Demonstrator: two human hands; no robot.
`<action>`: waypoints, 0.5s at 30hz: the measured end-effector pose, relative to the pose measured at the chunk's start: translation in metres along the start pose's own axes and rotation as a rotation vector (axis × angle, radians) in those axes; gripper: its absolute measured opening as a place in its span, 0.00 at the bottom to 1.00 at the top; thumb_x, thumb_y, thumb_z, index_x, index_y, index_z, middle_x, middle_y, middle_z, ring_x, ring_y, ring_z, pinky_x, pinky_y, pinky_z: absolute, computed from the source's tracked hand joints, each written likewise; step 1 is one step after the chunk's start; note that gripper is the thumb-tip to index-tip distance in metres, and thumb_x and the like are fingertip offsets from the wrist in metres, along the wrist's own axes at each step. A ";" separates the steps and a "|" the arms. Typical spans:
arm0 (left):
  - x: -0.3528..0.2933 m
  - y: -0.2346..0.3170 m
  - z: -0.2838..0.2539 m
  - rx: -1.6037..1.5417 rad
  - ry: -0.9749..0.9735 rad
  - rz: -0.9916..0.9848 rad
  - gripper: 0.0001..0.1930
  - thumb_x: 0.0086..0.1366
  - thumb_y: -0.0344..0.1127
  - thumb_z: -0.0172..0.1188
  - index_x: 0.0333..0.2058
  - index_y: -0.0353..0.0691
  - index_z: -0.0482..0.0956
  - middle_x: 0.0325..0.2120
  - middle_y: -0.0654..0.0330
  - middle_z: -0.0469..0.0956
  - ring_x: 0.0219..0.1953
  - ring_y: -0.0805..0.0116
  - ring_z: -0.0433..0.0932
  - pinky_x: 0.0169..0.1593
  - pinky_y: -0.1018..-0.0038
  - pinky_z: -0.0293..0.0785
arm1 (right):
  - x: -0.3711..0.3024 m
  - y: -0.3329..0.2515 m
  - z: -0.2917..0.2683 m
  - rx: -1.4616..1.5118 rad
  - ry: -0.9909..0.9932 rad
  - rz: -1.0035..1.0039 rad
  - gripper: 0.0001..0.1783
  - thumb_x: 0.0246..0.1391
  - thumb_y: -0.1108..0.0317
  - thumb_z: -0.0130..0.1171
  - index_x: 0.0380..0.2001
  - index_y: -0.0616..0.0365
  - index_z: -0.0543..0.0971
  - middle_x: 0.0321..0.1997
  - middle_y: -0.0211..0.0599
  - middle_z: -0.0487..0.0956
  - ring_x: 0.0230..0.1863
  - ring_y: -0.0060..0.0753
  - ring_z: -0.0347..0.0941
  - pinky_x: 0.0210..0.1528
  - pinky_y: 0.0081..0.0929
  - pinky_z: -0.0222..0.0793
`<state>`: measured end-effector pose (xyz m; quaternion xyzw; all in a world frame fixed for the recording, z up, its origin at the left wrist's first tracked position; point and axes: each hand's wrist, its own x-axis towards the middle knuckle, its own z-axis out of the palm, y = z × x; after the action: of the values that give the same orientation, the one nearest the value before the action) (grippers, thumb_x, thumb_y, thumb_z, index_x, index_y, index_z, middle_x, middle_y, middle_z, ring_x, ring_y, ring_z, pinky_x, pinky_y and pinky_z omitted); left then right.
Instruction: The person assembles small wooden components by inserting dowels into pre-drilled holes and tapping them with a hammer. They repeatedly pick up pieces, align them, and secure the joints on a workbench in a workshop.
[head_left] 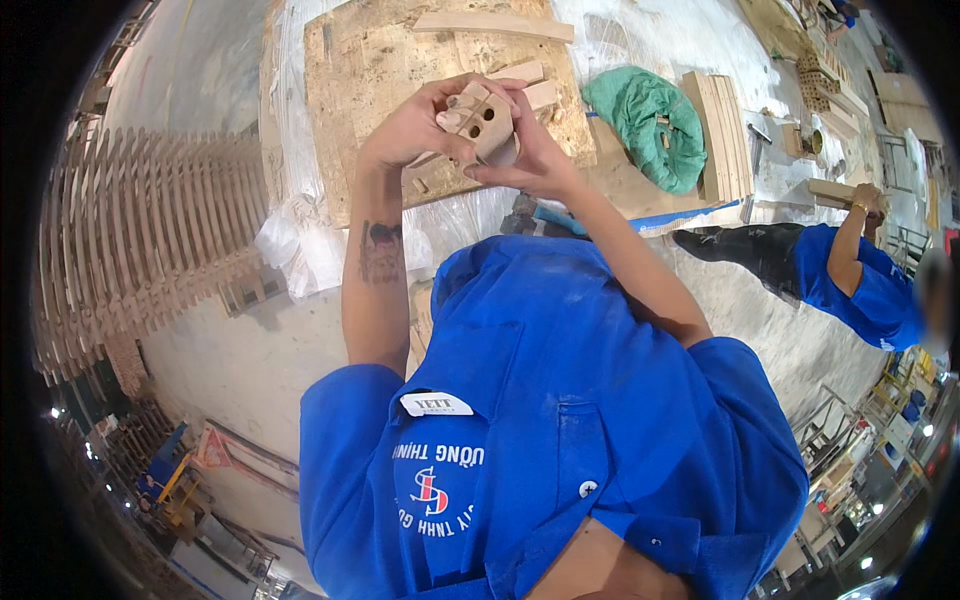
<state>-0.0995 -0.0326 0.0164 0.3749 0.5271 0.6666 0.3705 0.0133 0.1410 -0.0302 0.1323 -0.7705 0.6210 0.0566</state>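
Note:
Both my hands hold a light wooden block (470,128) with dark round drilled holes in its face, just above a worn plywood board (350,110). My left hand (425,125) is closed round its left side, with the thumb along the lower edge. On the other side, my right hand (535,155) wraps the block, fingers over the top and thumb underneath. A pale rounded bit of wood shows by the left fingers; whether it is a dowel I cannot tell. Behind the hands lie short wooden pieces (541,95). A small wooden peg (420,185) rests close below the left hand.
A long wooden strip (495,24) lies at the board's far edge. To the right are a bunched green sack (625,105) and stacked planks (722,140). Rows of slender wooden parts (150,230) stand left. Another person in blue (855,270) holds wood at the far right.

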 end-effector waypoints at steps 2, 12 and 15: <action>-0.001 0.004 -0.008 0.030 -0.024 -0.028 0.44 0.40 0.40 0.85 0.59 0.39 0.77 0.55 0.58 0.80 0.56 0.65 0.78 0.62 0.67 0.74 | 0.008 -0.002 -0.003 -0.086 0.023 0.065 0.50 0.42 0.61 0.77 0.66 0.59 0.61 0.53 0.50 0.80 0.55 0.47 0.79 0.55 0.36 0.74; 0.002 0.069 0.046 0.844 0.554 0.027 0.17 0.66 0.40 0.67 0.51 0.40 0.83 0.44 0.60 0.85 0.44 0.69 0.81 0.51 0.70 0.76 | 0.026 0.000 0.007 -0.153 0.344 0.173 0.34 0.38 0.56 0.77 0.47 0.60 0.75 0.41 0.48 0.81 0.42 0.52 0.79 0.46 0.40 0.76; 0.002 0.064 0.055 0.950 0.690 0.144 0.12 0.66 0.38 0.67 0.46 0.41 0.86 0.40 0.58 0.86 0.39 0.69 0.82 0.46 0.72 0.76 | 0.026 -0.004 0.014 -0.142 0.327 0.170 0.32 0.39 0.58 0.76 0.46 0.60 0.75 0.41 0.48 0.81 0.42 0.54 0.79 0.45 0.41 0.75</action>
<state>-0.0577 -0.0184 0.0884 0.2961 0.8311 0.4644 -0.0771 -0.0095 0.1234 -0.0226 -0.0405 -0.8012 0.5810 0.1376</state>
